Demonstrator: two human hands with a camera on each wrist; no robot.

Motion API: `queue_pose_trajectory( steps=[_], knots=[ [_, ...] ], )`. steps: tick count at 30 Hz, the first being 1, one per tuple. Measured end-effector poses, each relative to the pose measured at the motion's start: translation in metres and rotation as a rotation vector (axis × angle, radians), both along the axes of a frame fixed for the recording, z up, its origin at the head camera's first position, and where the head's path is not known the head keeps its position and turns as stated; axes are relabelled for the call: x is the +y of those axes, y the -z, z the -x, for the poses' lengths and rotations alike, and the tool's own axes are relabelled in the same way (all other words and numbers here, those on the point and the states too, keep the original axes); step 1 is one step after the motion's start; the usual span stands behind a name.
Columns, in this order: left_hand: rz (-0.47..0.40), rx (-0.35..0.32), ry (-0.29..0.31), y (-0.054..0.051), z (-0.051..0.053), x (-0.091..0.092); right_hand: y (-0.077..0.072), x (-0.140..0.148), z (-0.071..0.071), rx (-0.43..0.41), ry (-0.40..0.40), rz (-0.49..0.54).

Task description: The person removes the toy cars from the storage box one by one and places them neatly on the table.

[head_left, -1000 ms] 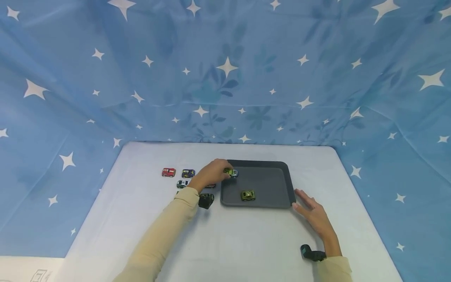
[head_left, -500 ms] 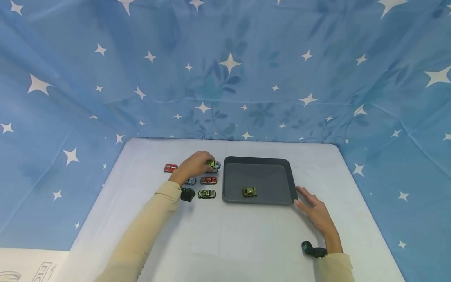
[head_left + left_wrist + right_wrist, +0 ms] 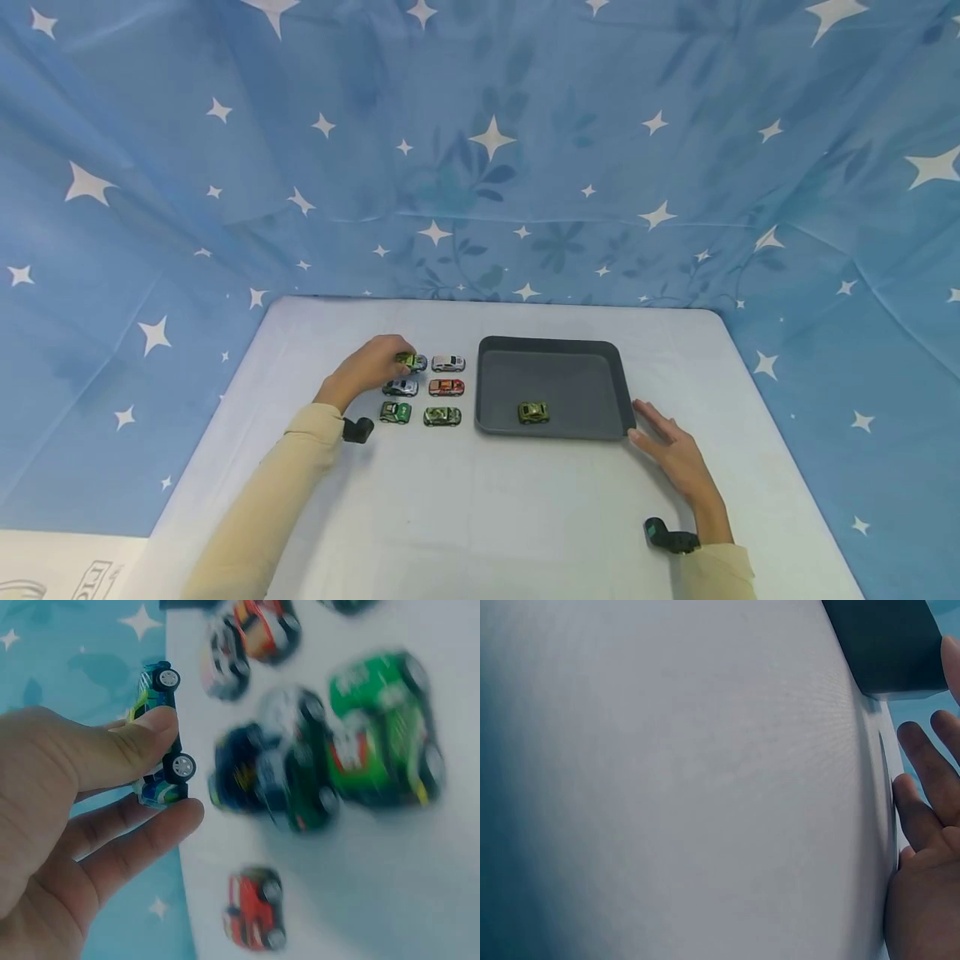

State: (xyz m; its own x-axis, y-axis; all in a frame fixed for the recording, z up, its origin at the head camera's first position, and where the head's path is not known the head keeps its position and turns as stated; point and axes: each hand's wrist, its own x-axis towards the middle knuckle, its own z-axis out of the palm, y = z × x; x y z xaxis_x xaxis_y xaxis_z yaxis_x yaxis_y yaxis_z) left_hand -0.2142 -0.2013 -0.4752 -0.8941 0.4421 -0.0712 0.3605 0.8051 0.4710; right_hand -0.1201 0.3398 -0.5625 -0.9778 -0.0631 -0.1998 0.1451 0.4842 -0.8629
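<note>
Between thumb and fingers, my left hand (image 3: 370,367) pinches a yellow-green and blue toy car (image 3: 155,735). In the head view it is over the rows of toy cars left of the tray. Close by stand a white toy car (image 3: 448,363), a red-orange one (image 3: 446,387), a white-and-dark one (image 3: 401,388), a green one (image 3: 395,412) and a camouflage one (image 3: 442,416). My right hand (image 3: 677,454) rests with extended fingers at the right front corner of the grey tray (image 3: 555,432). An olive toy car (image 3: 533,412) sits inside that tray.
A red toy car (image 3: 255,909) and a dark blue toy car (image 3: 238,769) show in the left wrist view; my left hand covers them in the head view. A starry blue cloth (image 3: 480,167) hangs behind the white table (image 3: 510,517).
My left hand has carried the yellow-green toy car leftward, from above the tray's left side to over the rows of cars. The right hand stays at the tray corner.
</note>
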Motion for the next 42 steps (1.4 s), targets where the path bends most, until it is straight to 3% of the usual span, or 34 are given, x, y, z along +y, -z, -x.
queue_pose_trajectory(
  steps=[16, 27, 42],
  knots=[
    [0.062, 0.036, -0.031, 0.015, -0.018, -0.059, -0.001, -0.001, -0.002, -0.004, 0.006, 0.013],
    [0.117, -0.024, -0.068, 0.024, -0.023, -0.075, -0.002, 0.000, 0.001, 0.018, -0.012, 0.014],
    [0.125, -0.032, -0.035, 0.030, -0.026, -0.085, 0.001, 0.001, 0.001, 0.007, -0.007, 0.003]
  ],
)
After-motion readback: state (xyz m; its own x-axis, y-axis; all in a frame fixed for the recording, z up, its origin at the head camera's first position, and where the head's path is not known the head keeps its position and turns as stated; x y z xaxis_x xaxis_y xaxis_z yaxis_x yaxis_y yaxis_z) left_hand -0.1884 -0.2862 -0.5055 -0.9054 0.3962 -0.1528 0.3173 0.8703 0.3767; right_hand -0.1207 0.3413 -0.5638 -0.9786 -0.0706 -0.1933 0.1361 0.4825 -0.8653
